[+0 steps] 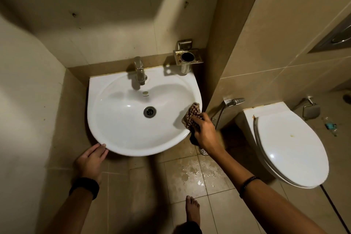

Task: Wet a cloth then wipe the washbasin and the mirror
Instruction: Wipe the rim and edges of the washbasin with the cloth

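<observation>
A white washbasin (pixel 121 119) hangs on the tiled wall, with a steel tap (pixel 140 73) at its back and a drain (pixel 149 111) in the bowl. My right hand (pixel 204 131) grips a brown checked cloth (pixel 191 113) and presses it against the basin's right rim. My left hand (pixel 91 159) rests with its fingers spread against the lower left edge of the basin, holding nothing. No mirror is in view.
A metal tumbler holder (pixel 187 57) is fixed to the wall right of the tap. A spray hose (pixel 232 101) hangs beside the closed white toilet (pixel 290 146) at the right. The floor tiles (pixel 191 173) below the basin are wet. My bare foot (pixel 192 209) stands there.
</observation>
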